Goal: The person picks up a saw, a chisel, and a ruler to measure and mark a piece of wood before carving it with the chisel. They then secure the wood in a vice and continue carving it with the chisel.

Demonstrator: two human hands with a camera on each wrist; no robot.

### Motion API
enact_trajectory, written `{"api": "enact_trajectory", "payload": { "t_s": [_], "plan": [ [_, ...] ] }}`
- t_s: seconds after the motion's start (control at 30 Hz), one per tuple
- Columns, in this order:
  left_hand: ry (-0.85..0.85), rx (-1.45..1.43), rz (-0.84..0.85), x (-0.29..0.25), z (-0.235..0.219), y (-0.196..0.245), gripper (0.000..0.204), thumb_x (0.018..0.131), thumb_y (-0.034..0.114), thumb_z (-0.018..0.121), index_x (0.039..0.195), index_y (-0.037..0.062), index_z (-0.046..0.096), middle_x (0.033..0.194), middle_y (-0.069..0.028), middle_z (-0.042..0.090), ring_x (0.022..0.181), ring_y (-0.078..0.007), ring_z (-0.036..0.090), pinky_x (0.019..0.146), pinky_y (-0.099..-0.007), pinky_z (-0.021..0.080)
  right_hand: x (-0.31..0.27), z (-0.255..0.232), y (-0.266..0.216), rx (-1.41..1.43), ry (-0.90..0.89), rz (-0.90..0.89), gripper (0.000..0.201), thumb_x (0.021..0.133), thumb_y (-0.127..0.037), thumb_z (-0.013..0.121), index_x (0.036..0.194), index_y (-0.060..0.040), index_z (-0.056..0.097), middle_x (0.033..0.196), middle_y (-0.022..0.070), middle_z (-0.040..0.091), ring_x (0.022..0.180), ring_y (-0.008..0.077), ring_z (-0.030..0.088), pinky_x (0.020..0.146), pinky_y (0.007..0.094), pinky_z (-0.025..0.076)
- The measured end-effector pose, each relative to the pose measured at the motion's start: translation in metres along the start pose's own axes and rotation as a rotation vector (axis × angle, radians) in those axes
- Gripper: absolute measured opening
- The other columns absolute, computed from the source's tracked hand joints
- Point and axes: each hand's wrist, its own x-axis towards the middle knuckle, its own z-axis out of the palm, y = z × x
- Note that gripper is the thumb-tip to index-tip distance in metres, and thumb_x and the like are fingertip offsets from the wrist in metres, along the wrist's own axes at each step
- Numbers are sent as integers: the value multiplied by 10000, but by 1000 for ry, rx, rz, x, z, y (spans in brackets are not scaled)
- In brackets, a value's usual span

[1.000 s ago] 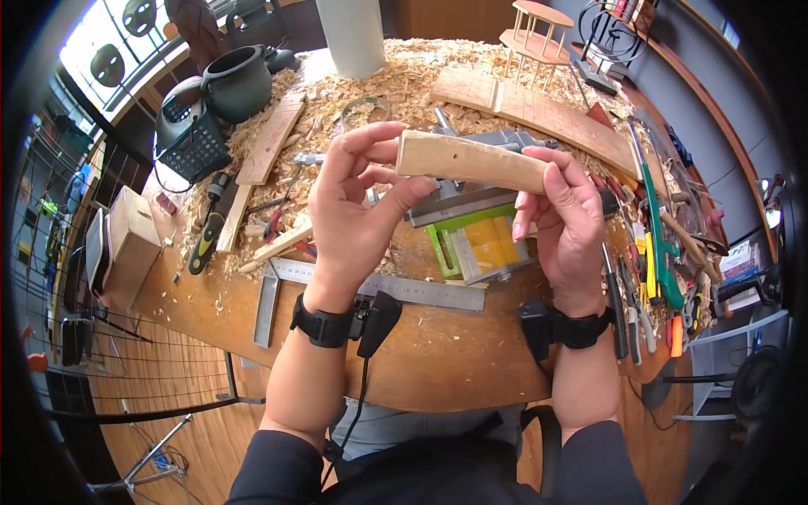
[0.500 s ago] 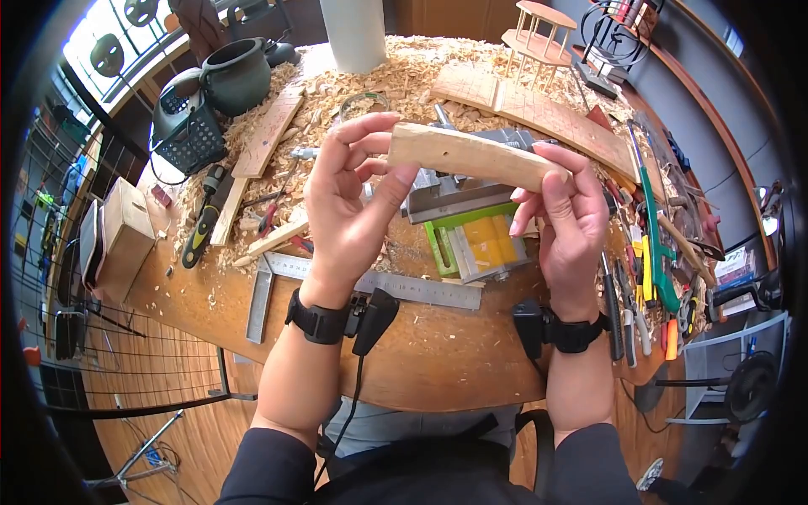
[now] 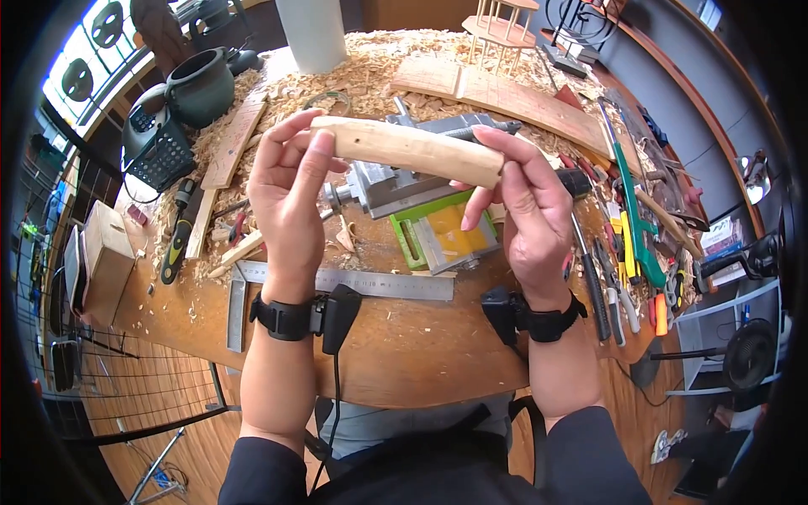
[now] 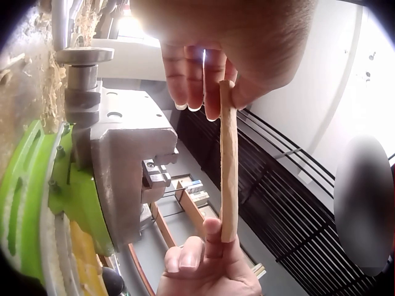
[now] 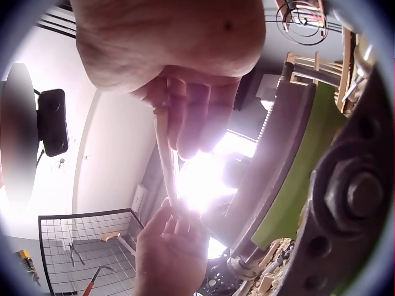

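Note:
A pale carved wood piece, long and slightly curved with a small dark hole near its left end, is held up between both hands above the bench. My left hand pinches the left end, thumb on the near face and fingers behind. At the right end, my right hand pinches it between thumb and fingers. The left wrist view shows the wood piece edge-on as a thin strip. Below and behind it stands a grey metal vise beside a green-framed tool with a yellow middle.
A steel square lies near the front edge of the bench. Wood shavings cover the back, around marked boards. Several hand tools, including a green saw, line the right side. A dark pot stands back left.
The head view has swung right. Both hands and the wood piece have moved left relative to the bench, the piece turning slightly. The left thumb now lies on its near face.

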Motion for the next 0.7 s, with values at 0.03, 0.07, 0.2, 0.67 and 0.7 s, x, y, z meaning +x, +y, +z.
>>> {"api": "enact_trajectory", "payload": {
  "t_s": [0.03,0.07,0.2,0.67,0.7],
  "plan": [
    [-3,-3,-4,1,1,0,316,956,130,598,1217,-43,555,966,-85,679,799,-101,617,748,-244,494,0,0,-1,-4,4,2,381,1043,-199,403,1316,44,510,1068,169,647,743,174,637,624,252,518],
    [5,-39,-4,1,1,0,304,945,94,613,1209,-46,554,965,-81,676,794,-96,620,729,-229,500,1,2,-2,8,4,11,381,1042,-198,404,1315,45,510,1074,170,647,745,174,638,623,252,517],
    [42,-53,-27,1,4,2,297,932,64,635,1197,-47,557,960,-84,682,777,-87,623,693,-213,507,1,2,-2,47,-1,39,382,1038,-204,421,1313,48,510,1092,174,645,750,172,641,619,254,518],
    [77,-23,-72,1,5,0,295,932,81,647,1186,-44,565,915,-83,694,726,-75,620,662,-193,496,2,3,0,115,10,47,397,1022,-217,479,1306,59,506,1076,181,649,733,163,637,588,245,515],
    [55,7,-61,1,4,0,302,944,124,634,1192,-35,570,957,-91,688,751,-84,627,680,-204,502,1,1,0,101,-11,42,393,1015,-203,494,1305,62,502,1063,181,654,732,161,638,588,243,515]
  ]
}}
